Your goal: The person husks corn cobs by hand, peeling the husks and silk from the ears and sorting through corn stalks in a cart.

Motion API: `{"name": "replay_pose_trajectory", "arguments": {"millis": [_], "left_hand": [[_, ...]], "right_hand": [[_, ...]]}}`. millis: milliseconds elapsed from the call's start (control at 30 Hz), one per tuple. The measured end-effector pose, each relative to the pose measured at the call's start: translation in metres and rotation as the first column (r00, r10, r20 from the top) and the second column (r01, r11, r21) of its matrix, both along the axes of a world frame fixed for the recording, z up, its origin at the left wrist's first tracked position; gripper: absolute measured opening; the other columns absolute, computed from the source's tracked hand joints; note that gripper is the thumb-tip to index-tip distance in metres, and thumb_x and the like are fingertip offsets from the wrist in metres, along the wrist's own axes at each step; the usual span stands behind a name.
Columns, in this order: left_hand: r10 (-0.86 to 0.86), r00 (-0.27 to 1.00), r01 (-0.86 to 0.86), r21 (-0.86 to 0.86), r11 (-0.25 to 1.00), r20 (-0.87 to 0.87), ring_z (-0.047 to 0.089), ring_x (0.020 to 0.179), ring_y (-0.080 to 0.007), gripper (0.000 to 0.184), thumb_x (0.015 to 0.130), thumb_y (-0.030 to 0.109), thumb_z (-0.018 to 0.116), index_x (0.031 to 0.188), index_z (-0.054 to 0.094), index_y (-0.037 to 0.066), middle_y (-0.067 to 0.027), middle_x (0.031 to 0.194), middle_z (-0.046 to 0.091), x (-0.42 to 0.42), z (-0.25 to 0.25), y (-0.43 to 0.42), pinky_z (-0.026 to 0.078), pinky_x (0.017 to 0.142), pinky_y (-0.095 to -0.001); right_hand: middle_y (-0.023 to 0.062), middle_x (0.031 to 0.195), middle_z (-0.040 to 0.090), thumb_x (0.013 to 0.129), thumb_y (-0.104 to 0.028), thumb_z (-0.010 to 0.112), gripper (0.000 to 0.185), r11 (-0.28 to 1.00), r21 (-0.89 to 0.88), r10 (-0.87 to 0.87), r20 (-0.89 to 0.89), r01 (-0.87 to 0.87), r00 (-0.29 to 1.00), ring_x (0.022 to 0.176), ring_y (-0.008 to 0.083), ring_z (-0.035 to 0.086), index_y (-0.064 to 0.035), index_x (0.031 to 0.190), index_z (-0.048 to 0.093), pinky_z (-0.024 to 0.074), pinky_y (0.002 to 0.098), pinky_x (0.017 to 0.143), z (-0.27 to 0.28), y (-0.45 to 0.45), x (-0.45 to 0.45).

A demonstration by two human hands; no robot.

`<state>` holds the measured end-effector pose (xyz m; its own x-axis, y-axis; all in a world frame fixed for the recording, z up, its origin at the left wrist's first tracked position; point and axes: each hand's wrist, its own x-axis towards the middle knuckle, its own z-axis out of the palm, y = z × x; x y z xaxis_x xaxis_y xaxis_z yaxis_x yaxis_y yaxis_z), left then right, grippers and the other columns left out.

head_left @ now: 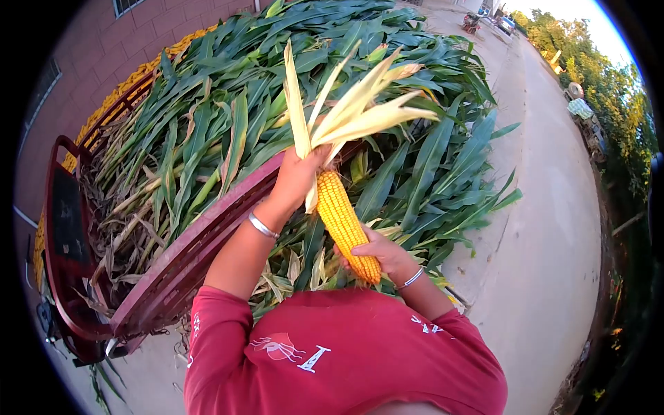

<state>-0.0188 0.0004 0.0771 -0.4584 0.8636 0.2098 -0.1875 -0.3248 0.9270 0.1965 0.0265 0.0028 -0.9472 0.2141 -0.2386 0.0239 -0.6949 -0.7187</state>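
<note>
A yellow ear of corn (340,218) hangs slantwise in front of my red shirt, its kernels bare. My left hand (301,173) is closed round its upper end, where the pale husk leaves (360,114) are peeled back and fan out above the fist. Lower down, my right hand (380,252) grips the ear near its tip, thumb across the kernels. Both wrists carry a silver bracelet. Behind and below the ear lies a heap of green corn stalks and leaves (415,159), with some pale loose husks (277,277) close to my body.
A dark red metal cart (200,235) loaded with stalks stands at the left. Yellow corn ears (111,104) are piled behind it along a brick wall (149,31). On the right runs a concrete road (546,194) bordered by bushes, with a parked vehicle (507,25) far off.
</note>
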Motion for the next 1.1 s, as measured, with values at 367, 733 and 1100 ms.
{"name": "replay_pose_trajectory", "arguments": {"millis": [367, 733, 1100], "left_hand": [[-0.413, 0.863, 0.418, -0.047, 0.907, -0.293, 0.060, 0.091, -0.0124, 0.039, 0.078, 0.009, 0.074, 0.114, 0.060, 0.001, -0.0038, 0.100, 0.066, -0.009, 0.021, -0.011, 0.050, 0.084, -0.0284], [-0.516, 0.764, 0.395, 0.352, 0.848, 0.386, 0.035, 0.048, -0.0108, 0.034, 0.098, 0.032, 0.046, 0.069, 0.041, 0.013, 0.0033, 0.050, 0.035, -0.016, 0.039, -0.004, 0.035, 0.059, -0.0270], [-0.086, 0.779, -0.071, 0.225, 0.972, 0.621, 0.019, 0.045, -0.0122, 0.049, 0.099, 0.035, 0.046, 0.057, 0.029, 0.016, 0.0039, 0.049, 0.022, -0.037, 0.020, 0.041, 0.022, 0.048, -0.0282]], "right_hand": [[0.0048, 0.097, 0.060, 0.076, -0.012, 0.076, 0.066, 0.786, 0.618, -0.158, 0.140, 0.039, 0.977, 0.078, 0.0125, 0.061, -0.0015, 0.131, 0.040, 0.0512, 0.0279, 0.070, 0.020, 0.005, -0.001], [0.0058, 0.096, 0.060, 0.075, -0.012, 0.076, 0.065, 0.577, 0.816, -0.066, 0.018, 0.023, 0.998, 0.078, 0.0107, 0.060, -0.0015, 0.129, 0.041, 0.0509, 0.0270, 0.070, 0.035, 0.022, -0.010], [0.0120, 0.089, 0.060, 0.079, -0.009, 0.067, 0.041, 0.936, -0.347, -0.147, -0.223, 0.062, 0.964, 0.072, 0.0202, 0.061, -0.0041, 0.115, 0.047, 0.0527, 0.0330, 0.064, -0.013, -0.030, -0.072]]}}
